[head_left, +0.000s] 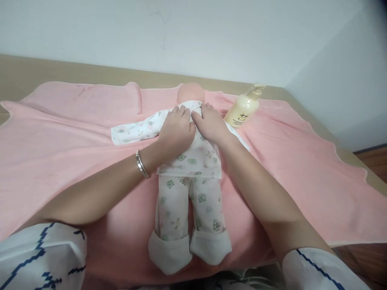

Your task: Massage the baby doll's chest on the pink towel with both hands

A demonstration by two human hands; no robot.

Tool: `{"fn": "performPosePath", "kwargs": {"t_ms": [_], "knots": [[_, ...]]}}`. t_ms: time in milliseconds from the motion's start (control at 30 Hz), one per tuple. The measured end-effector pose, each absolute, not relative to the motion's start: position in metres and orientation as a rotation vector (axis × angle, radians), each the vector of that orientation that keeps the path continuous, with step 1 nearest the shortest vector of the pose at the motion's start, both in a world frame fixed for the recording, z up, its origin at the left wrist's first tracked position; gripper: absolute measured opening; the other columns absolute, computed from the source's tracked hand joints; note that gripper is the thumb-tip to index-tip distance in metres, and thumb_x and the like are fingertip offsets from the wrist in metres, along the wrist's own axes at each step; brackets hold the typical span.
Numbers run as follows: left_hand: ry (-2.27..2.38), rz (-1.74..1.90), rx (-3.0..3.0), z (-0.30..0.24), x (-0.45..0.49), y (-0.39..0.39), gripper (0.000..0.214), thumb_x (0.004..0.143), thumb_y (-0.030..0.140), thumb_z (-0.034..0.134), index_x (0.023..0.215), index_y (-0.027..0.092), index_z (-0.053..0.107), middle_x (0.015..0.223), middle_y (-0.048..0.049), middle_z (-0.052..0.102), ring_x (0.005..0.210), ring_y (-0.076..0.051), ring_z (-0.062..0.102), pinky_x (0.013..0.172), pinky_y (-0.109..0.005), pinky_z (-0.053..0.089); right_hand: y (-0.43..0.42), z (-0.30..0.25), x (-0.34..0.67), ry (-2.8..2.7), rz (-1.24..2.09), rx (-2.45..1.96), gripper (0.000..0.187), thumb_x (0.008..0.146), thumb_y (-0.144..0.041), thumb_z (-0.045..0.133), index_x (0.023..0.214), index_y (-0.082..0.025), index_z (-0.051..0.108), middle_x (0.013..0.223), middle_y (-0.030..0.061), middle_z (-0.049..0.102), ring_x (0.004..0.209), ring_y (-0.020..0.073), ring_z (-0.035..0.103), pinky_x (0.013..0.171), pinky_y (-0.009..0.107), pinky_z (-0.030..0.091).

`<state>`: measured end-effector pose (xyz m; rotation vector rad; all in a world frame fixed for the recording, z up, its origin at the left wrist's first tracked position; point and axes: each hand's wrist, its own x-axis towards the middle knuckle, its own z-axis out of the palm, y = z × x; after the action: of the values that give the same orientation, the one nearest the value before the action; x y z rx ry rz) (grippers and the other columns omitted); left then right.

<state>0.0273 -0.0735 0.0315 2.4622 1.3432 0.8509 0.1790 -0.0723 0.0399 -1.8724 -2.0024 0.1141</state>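
A baby doll (191,93) lies stretched out on a pink blanket (127,169), its bald head away from me and no face visible. It wears a white printed top (196,161) and matching trousers (173,201) with wide turned-up cuffs. My left hand (178,128) rests on the upper part of the top, fingers extended over the left shoulder area. Beside it, my right hand (211,124) lies on the other shoulder, thumb pointing inward. Both palms are hidden against the cloth. One sleeve (136,132) spreads out to the left; the other is partly covered by my right arm.
A pale yellow pump bottle (243,109) leans at a tilt by the doll's right-hand sleeve. The blanket covers a beige surface (21,74) that runs along a white wall (90,36). Wooden floor (373,163) shows at the right.
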Motion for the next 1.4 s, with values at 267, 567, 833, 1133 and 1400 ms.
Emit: {"fn": "performPosePath", "kwargs": {"t_ms": [267, 567, 833, 1133, 1400], "knots": [[1.385, 0.862, 2.252, 0.034, 0.015, -0.039, 0.024, 0.097, 0.023, 0.04, 0.089, 0.021, 0.062, 0.096, -0.0108, 0.073, 0.089, -0.027, 0.067, 0.093, -0.046, 0.058, -0.114, 0.052, 0.134, -2.108, -0.101, -1.944, 0.057, 0.109, -0.024, 0.033, 0.158, 0.003, 0.044, 0.162, 0.0292, 0.047, 0.153, 0.0419, 0.043, 0.127, 0.058, 0.036], [1.203, 0.837, 2.606, 0.028, 0.023, -0.072, 0.036, 0.093, 0.013, 0.041, 0.117, 0.008, 0.067, 0.128, -0.0213, 0.066, 0.14, -0.039, 0.054, 0.129, -0.061, 0.034, -0.078, 0.057, 0.175, -2.052, 0.229, -1.907, 0.053, 0.105, -0.024, 0.028, 0.143, 0.0, 0.055, 0.153, 0.0242, 0.057, 0.146, 0.0365, 0.05, 0.123, 0.054, 0.042], [1.317, 0.709, 2.377, 0.039, 0.015, -0.046, 0.026, 0.095, 0.018, 0.039, 0.103, 0.016, 0.065, 0.111, -0.0162, 0.071, 0.112, -0.035, 0.066, 0.107, -0.054, 0.055, -0.11, 0.059, 0.155, -2.168, 0.018, -1.961, 0.06, 0.106, -0.027, 0.031, 0.152, 0.009, 0.044, 0.157, 0.0348, 0.049, 0.147, 0.0468, 0.047, 0.123, 0.062, 0.039], [1.365, 0.641, 2.511, 0.041, 0.017, -0.061, 0.039, 0.099, 0.025, 0.038, 0.125, 0.009, 0.063, 0.128, -0.022, 0.067, 0.129, -0.039, 0.059, 0.117, -0.06, 0.046, -0.089, 0.069, 0.17, -2.096, 0.274, -1.994, 0.053, 0.109, -0.026, 0.025, 0.143, 0.0, 0.057, 0.148, 0.0275, 0.06, 0.142, 0.0382, 0.055, 0.118, 0.055, 0.046], [1.322, 0.739, 2.217, 0.045, 0.019, -0.051, 0.04, 0.087, 0.012, 0.044, 0.117, 0.017, 0.071, 0.131, -0.0112, 0.071, 0.133, -0.033, 0.061, 0.12, -0.052, 0.047, -0.095, 0.062, 0.175, -2.234, 0.148, -1.926, 0.062, 0.11, -0.031, 0.027, 0.162, 0.004, 0.035, 0.168, 0.0295, 0.037, 0.158, 0.0421, 0.037, 0.127, 0.065, 0.033]]}}
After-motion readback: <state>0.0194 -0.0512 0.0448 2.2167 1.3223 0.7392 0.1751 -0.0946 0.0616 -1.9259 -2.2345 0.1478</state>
